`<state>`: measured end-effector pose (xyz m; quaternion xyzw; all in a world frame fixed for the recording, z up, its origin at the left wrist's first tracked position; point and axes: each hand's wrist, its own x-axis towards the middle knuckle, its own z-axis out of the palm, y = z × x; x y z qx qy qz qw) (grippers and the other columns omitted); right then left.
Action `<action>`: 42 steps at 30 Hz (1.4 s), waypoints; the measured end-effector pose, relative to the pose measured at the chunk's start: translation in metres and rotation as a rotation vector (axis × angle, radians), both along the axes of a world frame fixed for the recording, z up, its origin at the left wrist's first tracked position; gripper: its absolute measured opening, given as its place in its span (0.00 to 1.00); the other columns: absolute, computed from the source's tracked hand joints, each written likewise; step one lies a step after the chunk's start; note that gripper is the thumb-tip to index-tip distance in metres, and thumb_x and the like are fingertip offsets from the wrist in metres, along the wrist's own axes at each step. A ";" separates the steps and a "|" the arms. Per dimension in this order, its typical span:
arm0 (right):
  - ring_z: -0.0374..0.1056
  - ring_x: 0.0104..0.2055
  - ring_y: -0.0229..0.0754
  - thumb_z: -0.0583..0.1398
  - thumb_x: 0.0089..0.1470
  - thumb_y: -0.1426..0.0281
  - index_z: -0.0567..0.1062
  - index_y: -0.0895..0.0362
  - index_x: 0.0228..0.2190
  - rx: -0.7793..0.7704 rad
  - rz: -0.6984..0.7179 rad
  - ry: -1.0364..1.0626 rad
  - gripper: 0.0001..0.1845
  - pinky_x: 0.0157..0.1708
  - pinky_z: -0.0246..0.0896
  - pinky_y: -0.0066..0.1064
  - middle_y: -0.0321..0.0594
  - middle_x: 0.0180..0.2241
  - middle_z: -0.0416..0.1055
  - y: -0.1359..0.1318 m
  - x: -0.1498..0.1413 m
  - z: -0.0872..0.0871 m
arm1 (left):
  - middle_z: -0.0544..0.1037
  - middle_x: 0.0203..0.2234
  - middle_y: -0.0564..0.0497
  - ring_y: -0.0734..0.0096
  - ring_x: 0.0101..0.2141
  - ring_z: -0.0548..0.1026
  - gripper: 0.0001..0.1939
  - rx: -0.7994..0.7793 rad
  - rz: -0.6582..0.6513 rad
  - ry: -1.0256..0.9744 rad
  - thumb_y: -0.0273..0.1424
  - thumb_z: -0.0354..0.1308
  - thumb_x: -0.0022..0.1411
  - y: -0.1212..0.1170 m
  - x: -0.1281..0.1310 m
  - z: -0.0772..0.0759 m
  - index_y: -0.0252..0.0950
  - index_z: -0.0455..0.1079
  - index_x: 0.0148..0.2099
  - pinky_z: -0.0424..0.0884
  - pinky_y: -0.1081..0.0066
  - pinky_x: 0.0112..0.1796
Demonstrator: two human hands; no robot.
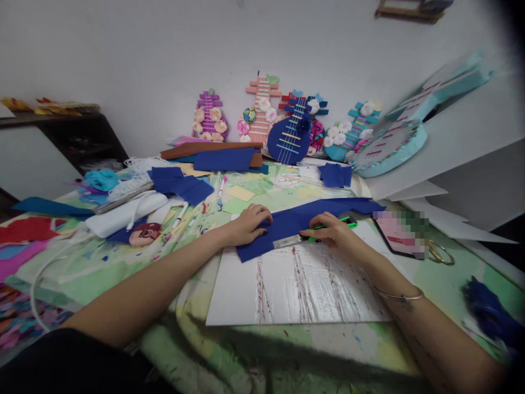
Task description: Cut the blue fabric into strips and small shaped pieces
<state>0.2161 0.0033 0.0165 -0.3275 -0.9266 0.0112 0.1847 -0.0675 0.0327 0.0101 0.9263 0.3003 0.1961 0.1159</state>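
A long strip of dark blue felt (289, 219) lies across a scratched white board (241, 290). Its left end is pressed down by my left hand (249, 224), whose fingers are slightly bent and apart, resting on top of the felt. My right hand (334, 234) grips a green utility knife (351, 222) low over the strip. The knife's wide blade points left and lies along the strip's near edge. My fingers hide the middle of the knife's handle.
Behind, several decorated lute-shaped crafts, including a blue one (289, 137), lean against the wall. Blue felt scraps (180, 183) and a white glue gun (123, 213) sit left. A phone (400, 235), scissors (441, 253) and a dark blue object (492, 312) are right.
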 end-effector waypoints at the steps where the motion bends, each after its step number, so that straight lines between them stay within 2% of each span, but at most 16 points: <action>1: 0.61 0.40 0.43 0.49 0.45 0.88 0.74 0.49 0.44 -0.006 0.001 0.000 0.31 0.41 0.58 0.39 0.44 0.38 0.66 -0.001 0.000 0.002 | 0.65 0.42 0.45 0.62 0.45 0.62 0.11 0.026 0.042 -0.002 0.28 0.52 0.57 0.002 -0.001 -0.001 0.36 0.61 0.44 0.60 0.60 0.46; 3: 0.61 0.40 0.43 0.49 0.45 0.88 0.74 0.49 0.44 -0.020 0.003 -0.003 0.32 0.42 0.58 0.40 0.43 0.38 0.66 -0.003 0.001 0.005 | 0.66 0.41 0.44 0.61 0.44 0.62 0.14 0.059 0.120 -0.009 0.32 0.54 0.56 0.005 -0.004 -0.003 0.35 0.62 0.46 0.61 0.60 0.45; 6: 0.60 0.40 0.43 0.49 0.43 0.89 0.73 0.47 0.44 -0.042 0.001 -0.014 0.34 0.41 0.58 0.38 0.42 0.37 0.66 -0.006 0.001 0.009 | 0.68 0.37 0.44 0.61 0.40 0.65 0.13 0.077 0.201 -0.006 0.35 0.56 0.54 0.010 -0.007 -0.005 0.34 0.65 0.41 0.62 0.61 0.42; 10: 0.60 0.40 0.42 0.48 0.40 0.91 0.73 0.46 0.45 -0.087 -0.010 -0.038 0.37 0.39 0.59 0.35 0.41 0.38 0.66 -0.007 0.004 0.010 | 0.70 0.29 0.48 0.65 0.33 0.67 0.07 0.074 0.236 -0.001 0.33 0.56 0.53 0.013 -0.009 -0.003 0.35 0.67 0.33 0.63 0.65 0.37; 15: 0.61 0.39 0.42 0.48 0.39 0.91 0.72 0.47 0.46 -0.137 -0.021 -0.039 0.38 0.37 0.59 0.34 0.42 0.39 0.66 -0.010 0.005 0.012 | 0.69 0.23 0.51 0.70 0.27 0.66 0.04 -0.008 0.280 -0.028 0.29 0.55 0.52 0.014 -0.012 0.001 0.35 0.65 0.28 0.61 0.71 0.30; 24: 0.61 0.39 0.43 0.49 0.45 0.88 0.72 0.48 0.46 -0.100 -0.019 -0.016 0.32 0.37 0.60 0.36 0.43 0.38 0.67 -0.008 0.001 0.007 | 0.68 0.23 0.53 0.72 0.26 0.66 0.02 -0.054 0.262 -0.067 0.26 0.51 0.53 0.012 -0.014 0.003 0.36 0.60 0.28 0.59 0.72 0.28; 31: 0.60 0.38 0.43 0.49 0.42 0.90 0.73 0.49 0.46 -0.069 -0.045 -0.023 0.35 0.38 0.59 0.37 0.43 0.37 0.66 -0.009 -0.003 0.007 | 0.67 0.21 0.54 0.71 0.25 0.65 0.04 -0.040 0.374 -0.113 0.26 0.49 0.54 0.013 -0.016 0.003 0.37 0.57 0.28 0.58 0.72 0.27; 34: 0.59 0.38 0.43 0.49 0.42 0.89 0.73 0.50 0.46 -0.077 -0.042 -0.006 0.34 0.39 0.59 0.36 0.43 0.37 0.66 -0.008 -0.003 0.005 | 0.67 0.21 0.54 0.71 0.24 0.65 0.04 -0.023 0.357 -0.079 0.25 0.49 0.53 0.014 -0.018 0.001 0.37 0.56 0.29 0.58 0.72 0.27; 38: 0.59 0.39 0.43 0.49 0.41 0.90 0.73 0.50 0.46 -0.090 -0.035 -0.006 0.35 0.39 0.59 0.37 0.43 0.37 0.66 -0.008 -0.004 0.002 | 0.67 0.26 0.50 0.68 0.28 0.65 0.06 0.063 0.264 0.015 0.21 0.48 0.51 0.012 -0.016 -0.002 0.36 0.58 0.32 0.61 0.69 0.30; 42: 0.60 0.39 0.43 0.49 0.42 0.89 0.73 0.51 0.45 -0.111 -0.034 -0.001 0.33 0.39 0.59 0.37 0.44 0.37 0.65 -0.008 -0.005 0.002 | 0.67 0.33 0.43 0.60 0.37 0.63 0.09 0.316 0.235 0.148 0.19 0.46 0.52 0.007 -0.009 -0.001 0.35 0.62 0.34 0.61 0.62 0.36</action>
